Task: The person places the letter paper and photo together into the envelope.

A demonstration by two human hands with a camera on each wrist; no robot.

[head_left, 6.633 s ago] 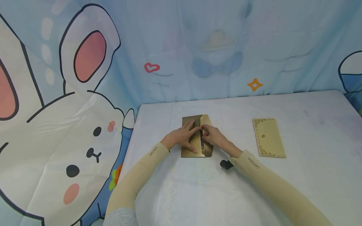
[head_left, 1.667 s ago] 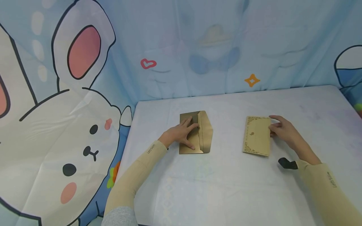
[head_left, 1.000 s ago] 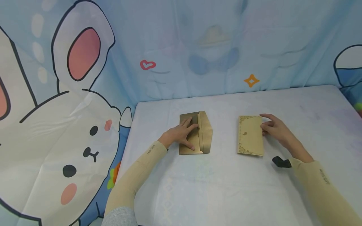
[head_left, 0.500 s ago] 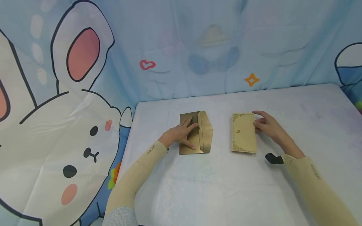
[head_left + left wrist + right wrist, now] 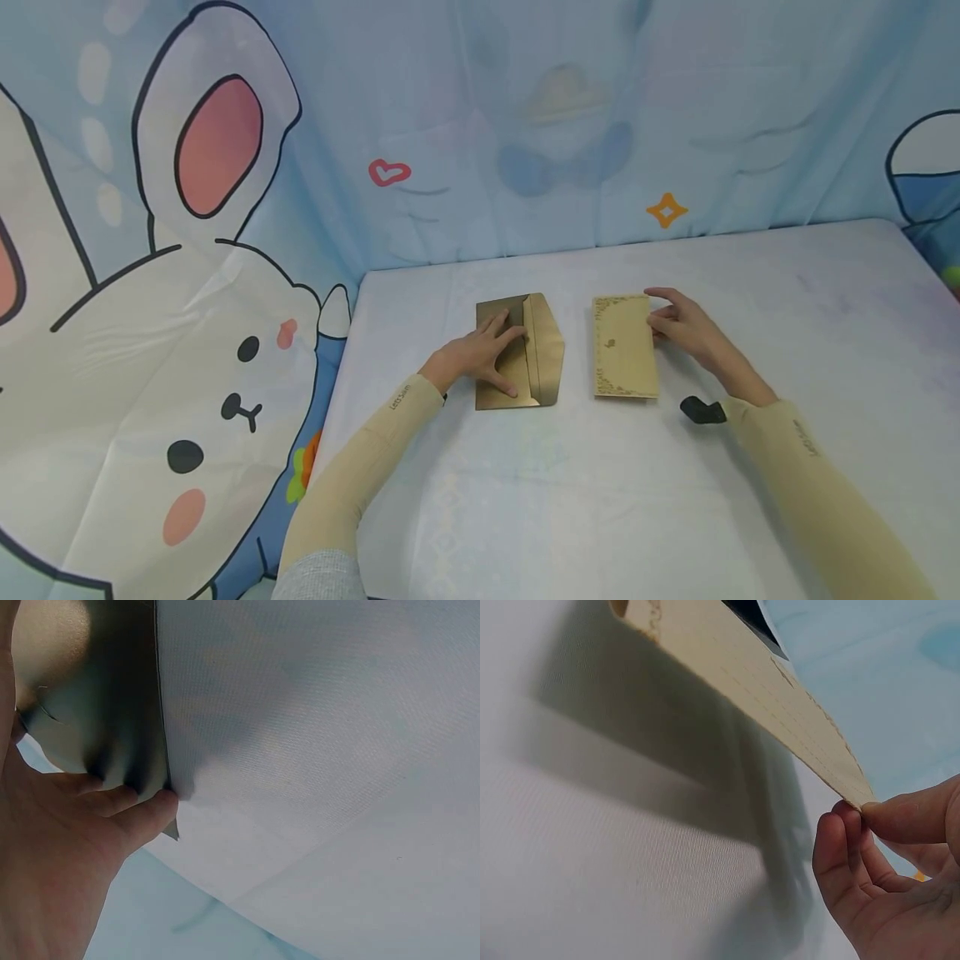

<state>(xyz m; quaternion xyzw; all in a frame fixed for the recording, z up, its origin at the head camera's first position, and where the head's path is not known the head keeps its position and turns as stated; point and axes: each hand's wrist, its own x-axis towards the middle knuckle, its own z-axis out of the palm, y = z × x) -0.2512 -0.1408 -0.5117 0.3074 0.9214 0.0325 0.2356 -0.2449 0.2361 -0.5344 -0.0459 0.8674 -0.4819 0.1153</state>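
A gold envelope (image 5: 551,358) lies at the middle of the table, its pointed flap spread out to the right. My left hand (image 5: 474,357) rests on its body with fingers spread; the left wrist view shows these fingertips (image 5: 154,814) at the envelope's edge. To the right is a cream-gold card (image 5: 625,346) with brown ornamental corners and a small motif. Thumb and fingers of my right hand (image 5: 686,329) pinch the card's right edge. In the right wrist view the card (image 5: 780,712) is held above the white surface and casts a shadow on it.
The table (image 5: 600,500) has a white cloth. A blue curtain (image 5: 450,100) hangs behind it, and a large rabbit print (image 5: 187,375) covers the left side. A black piece (image 5: 702,409) sticks out by the right cuff.
Earlier, both hands were at the envelope and the card lay far right; the flap has since opened out. My right hand has taken the card and moved it left. The left hand stays put.
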